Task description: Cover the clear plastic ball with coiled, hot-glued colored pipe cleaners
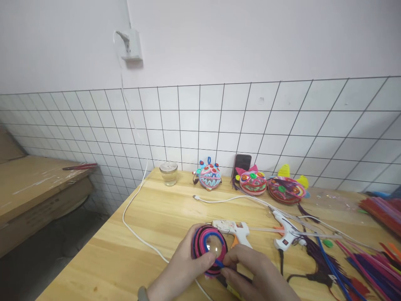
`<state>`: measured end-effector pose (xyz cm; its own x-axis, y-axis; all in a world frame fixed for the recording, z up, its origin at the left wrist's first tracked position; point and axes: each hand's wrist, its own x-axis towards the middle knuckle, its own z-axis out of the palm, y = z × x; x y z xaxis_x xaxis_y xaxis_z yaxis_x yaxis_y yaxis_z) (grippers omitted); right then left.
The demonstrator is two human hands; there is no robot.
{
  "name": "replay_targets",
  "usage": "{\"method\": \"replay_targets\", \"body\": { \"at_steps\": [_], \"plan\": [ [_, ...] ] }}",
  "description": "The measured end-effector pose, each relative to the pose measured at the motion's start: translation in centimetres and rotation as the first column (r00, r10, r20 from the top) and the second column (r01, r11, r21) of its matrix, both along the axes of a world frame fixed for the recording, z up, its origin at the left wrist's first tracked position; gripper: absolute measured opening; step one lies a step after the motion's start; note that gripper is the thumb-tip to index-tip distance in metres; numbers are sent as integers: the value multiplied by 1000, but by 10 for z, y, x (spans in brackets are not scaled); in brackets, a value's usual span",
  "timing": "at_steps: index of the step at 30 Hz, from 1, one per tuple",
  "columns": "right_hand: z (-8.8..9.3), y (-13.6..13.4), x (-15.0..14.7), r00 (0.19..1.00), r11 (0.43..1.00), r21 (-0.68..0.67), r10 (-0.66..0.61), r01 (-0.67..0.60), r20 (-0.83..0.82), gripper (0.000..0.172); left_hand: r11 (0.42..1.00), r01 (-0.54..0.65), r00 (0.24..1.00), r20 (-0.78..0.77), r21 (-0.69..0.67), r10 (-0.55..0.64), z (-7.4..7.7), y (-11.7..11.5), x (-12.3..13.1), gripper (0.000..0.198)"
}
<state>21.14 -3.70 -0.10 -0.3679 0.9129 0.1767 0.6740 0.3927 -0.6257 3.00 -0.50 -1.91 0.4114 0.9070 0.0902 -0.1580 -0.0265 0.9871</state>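
Near the table's front, my left hand (184, 263) is closed around a clear round ball (209, 242) ringed with black, pink and blue pipe cleaners, its thumb lying across the front. The fingers of my right hand (250, 269) pinch the end of a blue pipe cleaner (219, 263) at the ball's lower right side. This blue strand also forms the innermost ring around the bare clear middle. Just behind the ball lies a white hot glue gun (228, 227) with an orange trigger. The ball's underside is hidden by my left hand.
A second glue gun (285, 230) lies to the right, near loose pipe cleaners (369, 263). Along the wall stand a glass jar (169, 173), several decorated ornaments (209, 175) and a phone (242, 162). White cable (140, 240) crosses the wooden table (103, 259); a cardboard box (40, 179) is left.
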Motion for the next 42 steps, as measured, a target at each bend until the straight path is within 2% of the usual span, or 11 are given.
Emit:
{"method": "replay_targets", "body": {
  "at_steps": [6,10,14,17,20,23,26,31,37,39,42],
  "plan": [
    [11,-3,4,990,984,-177,-23,-2,-136,24,1000,-29,999,29,-4,29,-6,4,-3,54],
    [18,-5,7,999,971,-240,-23,16,-27,28,997,-74,997,2,-3,74,-4,6,-7,53],
    [16,4,18,997,969,-244,-7,24,71,24,996,-90,995,39,5,90,0,9,-16,53],
    [10,16,32,985,969,-221,-79,112,153,22,998,-59,995,83,-3,59,2,12,-25,54],
    [0,27,48,944,947,-168,-231,274,238,21,999,-44,993,105,-21,46,2,14,-35,64],
    [-12,35,61,863,883,-128,-395,451,315,32,998,-34,987,152,-55,42,2,17,-42,74],
    [-25,41,67,843,850,-172,-427,497,327,44,993,-72,974,208,-91,90,2,18,-45,77],
    [-42,45,61,890,854,-275,-379,442,252,47,989,-43,953,292,-142,83,2,19,-48,77],
    [-54,50,58,904,831,-366,-421,419,78,42,986,-31,943,322,-161,82,3,19,-52,78],
    [-55,49,55,892,808,-432,-452,400,-20,42,987,-26,942,326,-157,76,3,19,-52,79],
    [-52,44,47,832,736,-577,-530,353,-167,37,988,-11,938,340,-153,63,1,21,-52,79]
  ]
}}
